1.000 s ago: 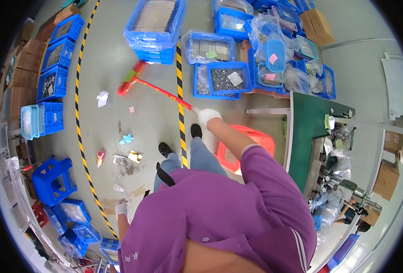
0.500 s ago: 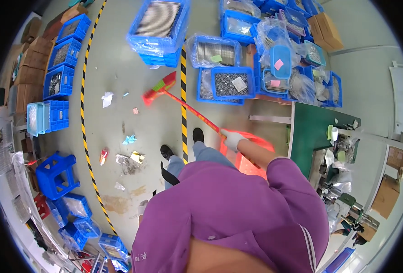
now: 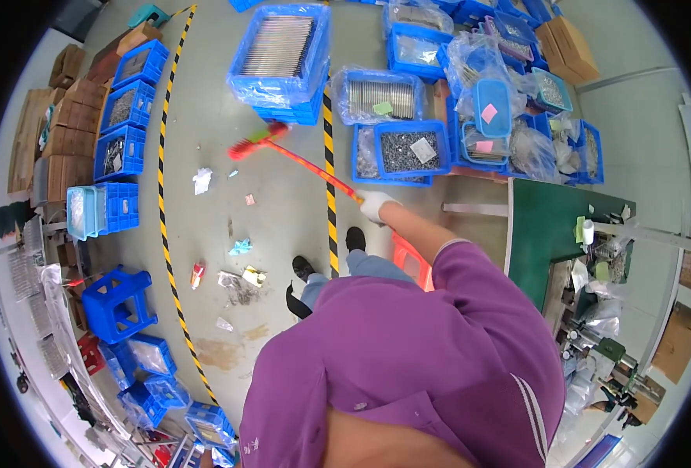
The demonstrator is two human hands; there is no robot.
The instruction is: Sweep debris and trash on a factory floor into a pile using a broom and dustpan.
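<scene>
My right hand (image 3: pixel 378 206), in a white glove, is closed around the red handle of a broom (image 3: pixel 314 169). The handle slants away to the far left, and its red and green head (image 3: pixel 257 142) is blurred near the floor, just in front of a stack of blue crates. Several bits of litter lie nearer: a white scrap (image 3: pixel 202 181), a light blue crumpled piece (image 3: pixel 241 247), a red packet (image 3: pixel 198 274) and a yellow-and-white scrap (image 3: pixel 254 275) beside a dark smudge. I cannot see my left hand; my purple top hides that side.
Blue crates of metal rods (image 3: pixel 277 47) stand ahead, with parts bins (image 3: pixel 410 148) to their right. A green-topped bench (image 3: pixel 536 234) stands at right, an orange-red plastic object (image 3: pixel 413 261) by my legs. A blue stool (image 3: pixel 119 300) and crates line the left. Striped tape (image 3: pixel 330 171) marks the floor.
My right hand has moved forward and left with the broom, and the broom head has swept left. The whole view has shifted slightly. My left glove, partly visible before, is out of sight.
</scene>
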